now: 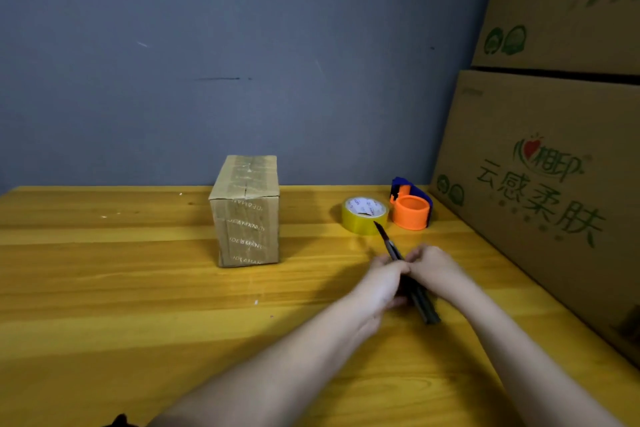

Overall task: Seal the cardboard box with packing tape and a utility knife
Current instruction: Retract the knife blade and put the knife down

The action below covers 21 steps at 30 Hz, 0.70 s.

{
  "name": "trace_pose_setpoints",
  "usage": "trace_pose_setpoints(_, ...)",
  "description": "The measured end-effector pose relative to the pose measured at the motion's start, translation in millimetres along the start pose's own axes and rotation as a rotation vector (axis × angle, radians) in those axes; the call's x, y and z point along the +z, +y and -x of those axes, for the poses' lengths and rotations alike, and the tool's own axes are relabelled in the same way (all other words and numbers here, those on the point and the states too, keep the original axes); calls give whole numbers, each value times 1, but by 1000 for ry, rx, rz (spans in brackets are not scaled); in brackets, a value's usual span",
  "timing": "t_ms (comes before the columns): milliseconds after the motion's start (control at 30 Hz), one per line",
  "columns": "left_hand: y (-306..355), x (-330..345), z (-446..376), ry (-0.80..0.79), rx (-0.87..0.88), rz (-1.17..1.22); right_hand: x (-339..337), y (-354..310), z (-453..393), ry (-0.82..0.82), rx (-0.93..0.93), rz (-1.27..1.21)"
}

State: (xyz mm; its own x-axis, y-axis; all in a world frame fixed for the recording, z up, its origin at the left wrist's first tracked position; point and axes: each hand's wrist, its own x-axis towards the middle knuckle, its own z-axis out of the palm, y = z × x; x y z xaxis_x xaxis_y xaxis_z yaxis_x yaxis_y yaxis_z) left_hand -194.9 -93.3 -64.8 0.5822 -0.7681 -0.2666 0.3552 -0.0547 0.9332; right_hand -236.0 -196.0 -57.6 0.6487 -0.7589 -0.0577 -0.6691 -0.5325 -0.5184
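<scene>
while the big printed cartons stack at the right, the wooden table holds a small cardboard box, flaps closed and glossy tape already over its top and front, so sealing looks mostly done. tape roll and orange dispenser sit idle. left hand and right hand both clench the slim dark knife, blade out.

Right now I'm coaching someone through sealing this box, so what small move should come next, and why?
Probably set the utility knife down on the table and reach for the tape roll. Both the left hand and right hand grip the knife with its blade out, while the roll lies untouched, apart from the cardboard box.
</scene>
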Motion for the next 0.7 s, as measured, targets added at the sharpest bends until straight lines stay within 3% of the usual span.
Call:
trace_pose_setpoints(133,5,-21,-1,25,100,24,0,-18,8,-75,-139,-588)
trace_pose_setpoints(200,7,-37,-1,26,134,-35,4,-29,10,-107,-211,-770)
trace_pose_setpoints(333,12,-71,11,-140,71,-43,28,-60,6,-46,-338,-871)
trace_pose_setpoints(467,11,-101,7,-27,155,-256,58,-78,5,-2,-400,-908)
trace_pose_setpoints(700,4,-112,2,-24,268,-103,79,-82,27,-271,-293,-1304)
